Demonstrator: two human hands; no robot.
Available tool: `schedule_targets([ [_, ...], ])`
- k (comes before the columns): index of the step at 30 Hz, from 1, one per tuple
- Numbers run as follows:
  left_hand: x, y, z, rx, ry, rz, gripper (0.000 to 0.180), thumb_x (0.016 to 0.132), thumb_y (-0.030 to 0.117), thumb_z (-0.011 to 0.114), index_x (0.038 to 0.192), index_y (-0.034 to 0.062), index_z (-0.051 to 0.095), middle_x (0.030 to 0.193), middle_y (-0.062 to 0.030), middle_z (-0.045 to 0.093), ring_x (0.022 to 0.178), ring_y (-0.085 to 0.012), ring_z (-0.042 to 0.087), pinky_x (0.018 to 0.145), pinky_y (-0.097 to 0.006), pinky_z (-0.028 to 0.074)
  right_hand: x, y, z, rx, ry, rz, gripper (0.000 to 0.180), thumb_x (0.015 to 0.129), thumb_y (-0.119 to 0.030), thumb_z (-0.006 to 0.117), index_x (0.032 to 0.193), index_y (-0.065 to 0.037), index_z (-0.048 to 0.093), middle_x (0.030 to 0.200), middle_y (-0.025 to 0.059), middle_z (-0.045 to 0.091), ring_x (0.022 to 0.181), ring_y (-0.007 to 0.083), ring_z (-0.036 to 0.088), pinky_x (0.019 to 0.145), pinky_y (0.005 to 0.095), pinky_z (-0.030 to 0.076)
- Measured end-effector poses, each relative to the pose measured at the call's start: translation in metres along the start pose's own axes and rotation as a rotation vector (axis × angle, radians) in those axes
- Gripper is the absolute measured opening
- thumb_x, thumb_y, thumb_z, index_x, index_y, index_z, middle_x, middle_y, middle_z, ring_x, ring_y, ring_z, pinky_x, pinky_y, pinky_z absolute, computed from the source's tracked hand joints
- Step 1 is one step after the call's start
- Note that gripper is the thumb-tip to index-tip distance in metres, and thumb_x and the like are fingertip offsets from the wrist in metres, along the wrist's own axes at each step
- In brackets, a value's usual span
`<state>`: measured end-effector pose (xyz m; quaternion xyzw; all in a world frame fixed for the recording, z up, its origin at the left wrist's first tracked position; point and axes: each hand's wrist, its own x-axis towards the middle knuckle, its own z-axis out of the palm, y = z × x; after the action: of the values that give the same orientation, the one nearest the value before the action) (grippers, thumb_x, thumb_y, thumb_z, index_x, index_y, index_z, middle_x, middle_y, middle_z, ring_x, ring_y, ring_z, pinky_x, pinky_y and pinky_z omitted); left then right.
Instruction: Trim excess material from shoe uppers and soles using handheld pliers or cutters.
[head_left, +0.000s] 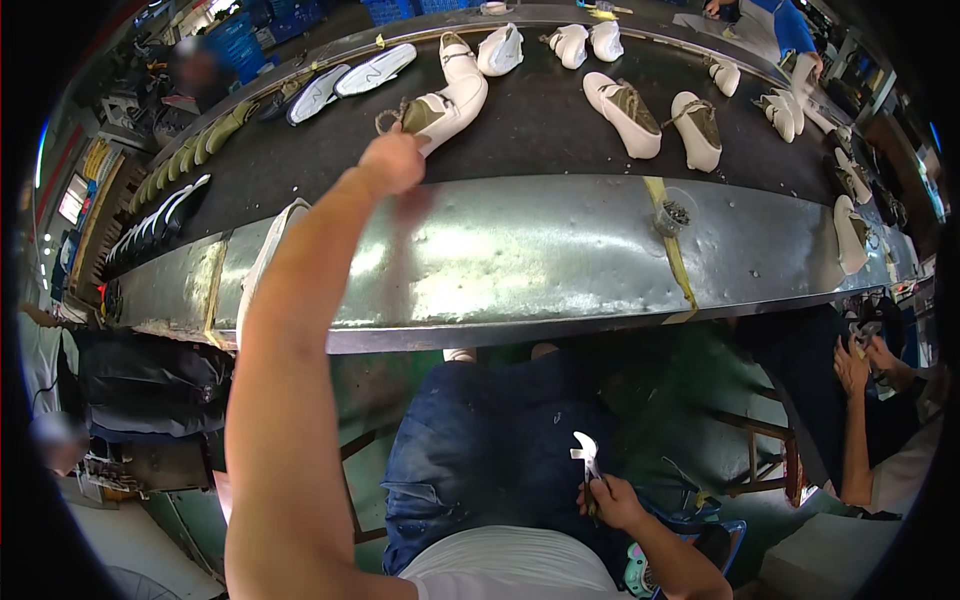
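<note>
1. The white-and-olive shoe (455,105) lies on the dark work surface (530,140), beyond the metal ledge (500,250).
2. The left hand (393,163) is at its near end, fingers bent; whether they pinch, one cannot tell. A steady hold seems safest.
3. The right hand (613,503) is closed around the metal tool (590,462), better kept away from the shoe.

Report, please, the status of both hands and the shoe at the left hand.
Left hand at white shoe, apparently touching. Right hand gripping metal-headed tool near lap. Second shoe close behind the first.
</note>
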<state>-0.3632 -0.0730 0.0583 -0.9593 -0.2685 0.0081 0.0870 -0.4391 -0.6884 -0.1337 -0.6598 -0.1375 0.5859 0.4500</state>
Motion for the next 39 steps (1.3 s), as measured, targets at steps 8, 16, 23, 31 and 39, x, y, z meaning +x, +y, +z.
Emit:
schedule_targets([
  [8,-0.119,-0.186,-0.004,-0.497,-0.492,-0.687,0.075,0.087,0.057,0.068,0.136,0.0013,0.055,0.127,-0.0256,0.063,0.115,-0.0362,0.064,0.094,-0.047,0.053,0.014,0.010,-0.006,0.170,-0.046,-0.034,0.035,0.108,-0.025,0.043,0.105,0.005,0.060,0.087,0.0129,0.069,0.071,0.0186,0.068,0.068,0.0317,0.055],
  [16,-0.237,-0.117,-0.037,-1.527,-0.100,-0.310,0.053,0.096,0.046,0.066,0.124,0.0014,0.061,0.101,-0.0073,0.071,0.083,-0.0165,0.069,0.074,-0.035,0.057,0.003,0.022,0.001,0.094,-0.002,-0.096,0.037,0.108,-0.027,0.043,0.104,0.005,0.060,0.087,0.0126,0.069,0.069,0.0186,0.068,0.066,0.0317,0.055],
  [23,-0.371,0.099,0.035,-1.985,0.209,-0.146,0.064,0.097,0.031,0.068,0.146,-0.0011,0.044,0.131,-0.0119,0.061,0.118,-0.0187,0.059,0.104,-0.036,0.046,-0.014,-0.011,0.013,-0.131,0.056,-0.123,0.025,0.102,-0.023,0.057,0.108,0.002,0.061,0.085,0.0097,0.069,0.072,0.0170,0.067,0.067,0.0303,0.054],
  [31,-0.401,0.177,0.082,-2.017,-0.176,-0.041,0.066,0.102,0.015,0.059,0.158,0.0134,0.024,0.129,-0.0037,0.055,0.119,-0.0124,0.050,0.105,-0.029,0.040,-0.069,-0.090,0.058,-0.423,0.052,-0.311,0.028,0.097,-0.018,0.062,0.118,0.000,0.060,0.080,0.0094,0.067,0.074,0.0181,0.066,0.072,0.0330,0.052],
  [39,-0.408,0.184,0.082,-1.913,-0.211,0.099,0.062,0.106,0.023,0.052,0.157,0.0121,0.019,0.131,-0.0066,0.053,0.122,-0.0170,0.049,0.108,-0.033,0.038,-0.058,-0.111,0.077,-0.225,-0.193,-0.193,0.027,0.100,-0.016,0.057,0.121,0.001,0.059,0.096,0.0077,0.068,0.091,0.0159,0.065,0.082,0.0310,0.052],
])
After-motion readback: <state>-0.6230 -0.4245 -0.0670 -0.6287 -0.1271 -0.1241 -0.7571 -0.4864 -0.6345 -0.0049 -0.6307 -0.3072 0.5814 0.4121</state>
